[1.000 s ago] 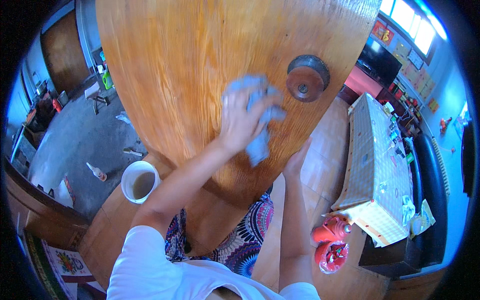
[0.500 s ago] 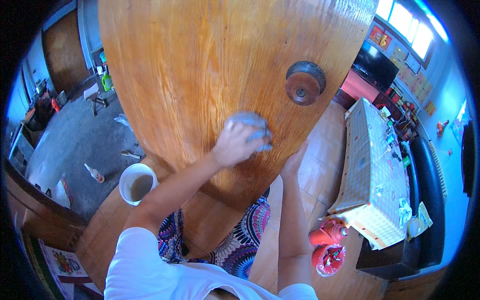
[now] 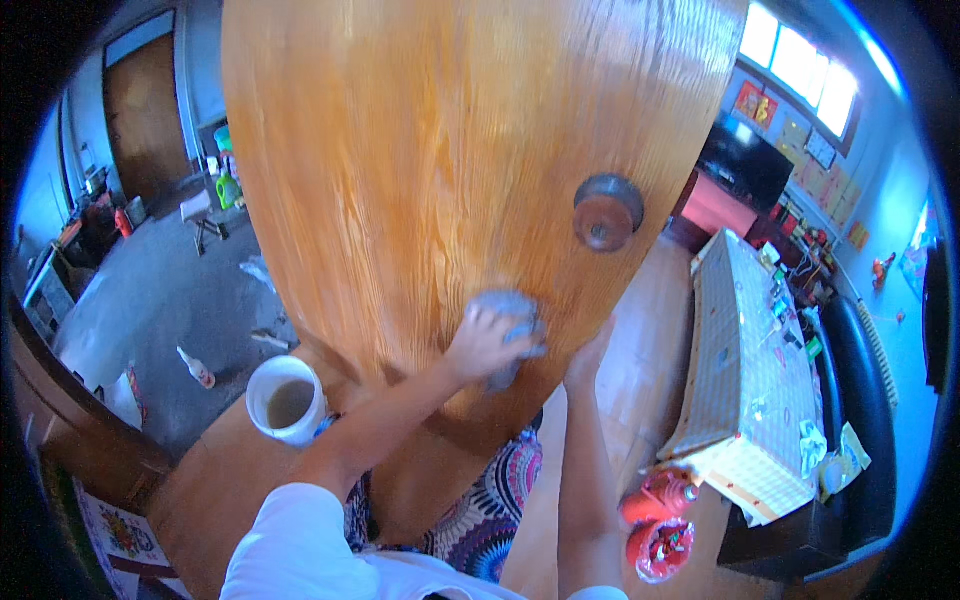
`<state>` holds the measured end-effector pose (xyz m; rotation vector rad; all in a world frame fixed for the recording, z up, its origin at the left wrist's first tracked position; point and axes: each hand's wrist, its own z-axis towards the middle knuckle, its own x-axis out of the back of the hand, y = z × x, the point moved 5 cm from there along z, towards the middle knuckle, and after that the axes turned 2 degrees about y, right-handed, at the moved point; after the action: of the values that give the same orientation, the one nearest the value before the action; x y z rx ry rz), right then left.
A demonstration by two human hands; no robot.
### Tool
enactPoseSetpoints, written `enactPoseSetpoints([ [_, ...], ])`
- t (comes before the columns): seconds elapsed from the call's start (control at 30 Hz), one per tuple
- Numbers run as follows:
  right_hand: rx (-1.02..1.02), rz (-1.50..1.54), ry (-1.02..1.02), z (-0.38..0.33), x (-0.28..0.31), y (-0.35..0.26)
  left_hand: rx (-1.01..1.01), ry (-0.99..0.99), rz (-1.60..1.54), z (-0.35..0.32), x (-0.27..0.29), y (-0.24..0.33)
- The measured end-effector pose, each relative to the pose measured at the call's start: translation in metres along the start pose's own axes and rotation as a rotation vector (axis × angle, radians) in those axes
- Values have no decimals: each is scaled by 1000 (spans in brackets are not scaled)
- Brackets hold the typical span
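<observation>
A: What is the big thing in front of you?

B: You face a big wooden door (image 3: 430,150). It is orange-brown and shiny, with wavy grain lines. A round dark knob (image 3: 607,212) sits at 2 o'clock from your cloth.

A: Where is the cloth?

B: The grey-blue cloth (image 3: 508,318) is pressed flat on the door, low down, near the door's right edge. Your left hand (image 3: 487,342) covers it, fingers curled over it and gripping it. Your right hand (image 3: 588,352) is at 3 o'clock from the cloth, on the door's edge. You cannot tell if its fingers are bent or loose.

A: What else is near?

B: A long table with a checked cloth (image 3: 745,370) stands at 3 o'clock, well apart from the door, with small packs and papers on it. Red shiny bags (image 3: 660,520) lie at 5 o'clock on the floor. A white cup (image 3: 287,400) with brown liquid sits at 9 o'clock on a wooden ledge. A small white bottle (image 3: 196,367) lies past it on the grey floor. Bright square signs (image 3: 750,100) hang on the far wall at 1 o'clock.

A: Is there room to move?

B: Most of the door above the cloth is bare. The right edge is close.
</observation>
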<state>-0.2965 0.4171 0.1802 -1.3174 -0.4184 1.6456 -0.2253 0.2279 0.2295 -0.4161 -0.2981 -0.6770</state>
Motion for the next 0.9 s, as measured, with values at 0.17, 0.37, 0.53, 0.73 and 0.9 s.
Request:
enactPoseSetpoints([
  [0.17, -66, -47, 76, -4, -5, -4, 169, -116, -384, 44, 24, -47],
  [0.37, -30, 1, 7, -9, -3, -6, 202, 488, 105, 197, 118, -129],
  [0.53, -3, -6, 89, -7, -1, -8, 287, 369, 89, 146, 86, -109],
  [0.73, -15, -136, 47, -10, -15, -15, 101, -4, 16, -1, 38, -71],
  [0.9, -5, -103, 31, -5, -3, -16, 28, 72, 21, 82, 70, -89],
])
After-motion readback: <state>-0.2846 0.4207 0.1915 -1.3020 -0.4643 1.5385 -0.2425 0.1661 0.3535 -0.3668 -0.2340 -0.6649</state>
